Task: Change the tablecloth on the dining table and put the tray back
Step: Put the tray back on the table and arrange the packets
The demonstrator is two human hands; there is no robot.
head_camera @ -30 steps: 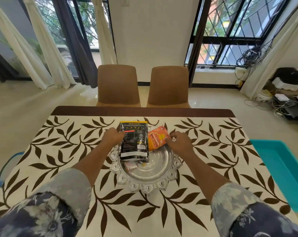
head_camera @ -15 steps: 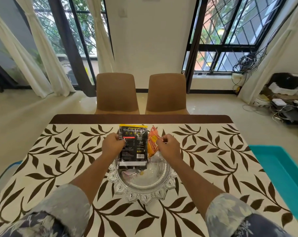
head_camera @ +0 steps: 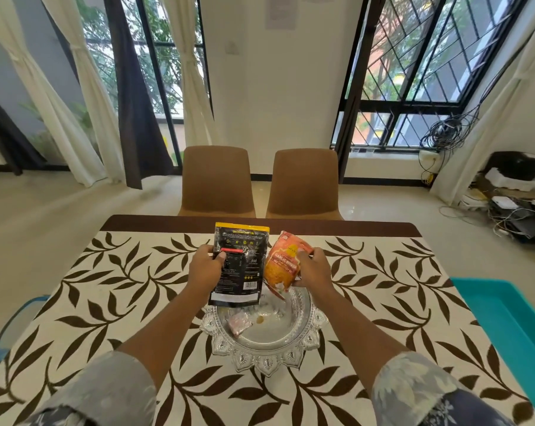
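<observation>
Tray (head_camera: 261, 358) on tablecloth (head_camera: 106, 302), two chairs (head_camera: 218, 182) behind table, tub (head_camera: 505, 318) right

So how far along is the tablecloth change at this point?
Done: little that shows; a leaf-print tablecloth covers the table, old or new I cannot tell, with the silver tray on it. In hand: the left hand holds a black pouch and the right hand an orange packet, both above the tray. Left: a small packet lies in the tray; likely clearing, swapping the cloth, returning the tray.
</observation>
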